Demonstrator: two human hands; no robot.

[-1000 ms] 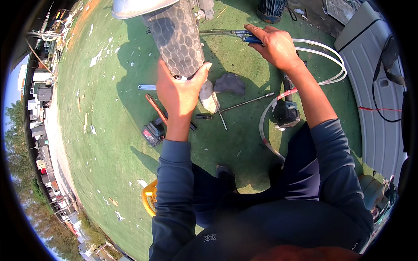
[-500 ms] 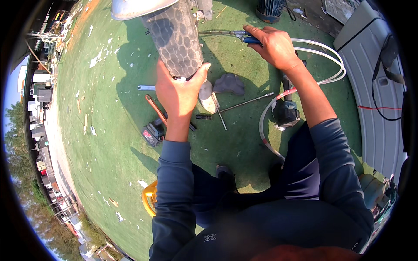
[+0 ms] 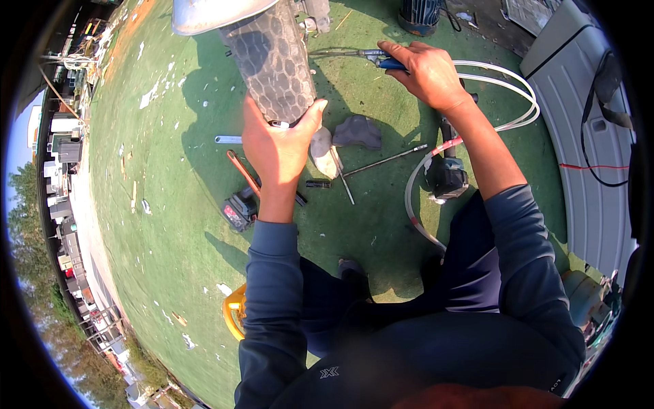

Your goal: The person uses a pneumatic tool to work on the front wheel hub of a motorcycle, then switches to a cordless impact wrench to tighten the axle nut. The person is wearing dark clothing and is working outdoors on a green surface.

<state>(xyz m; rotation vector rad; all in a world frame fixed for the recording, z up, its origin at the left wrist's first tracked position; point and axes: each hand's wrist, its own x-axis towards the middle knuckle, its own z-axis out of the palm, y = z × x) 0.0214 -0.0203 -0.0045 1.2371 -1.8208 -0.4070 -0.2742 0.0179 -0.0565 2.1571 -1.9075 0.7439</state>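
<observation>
My left hand (image 3: 278,146) is wrapped round the near end of a worn grey tyre (image 3: 272,65) with a honeycomb tread, thumb on one side and fingers on the other. Over the tyre's far part sits a silver mudguard (image 3: 218,15). To the right, my right hand (image 3: 428,71) is closed round a blue-handled tool (image 3: 390,63) with a long thin metal nozzle. The nozzle points left, its tip close to the tyre's right side. Clear hoses (image 3: 524,99) run from this tool in a loop to the right and back toward my legs.
On the green ground lie a wrench (image 3: 228,139), an orange-handled tool (image 3: 242,170), a black battery pack (image 3: 240,210), stones (image 3: 358,131), thin rods (image 3: 385,161) and a cordless power tool (image 3: 448,178). A blue motor (image 3: 419,17) stands far right, a grey casing (image 3: 586,136) at right, something yellow (image 3: 234,312) lower left.
</observation>
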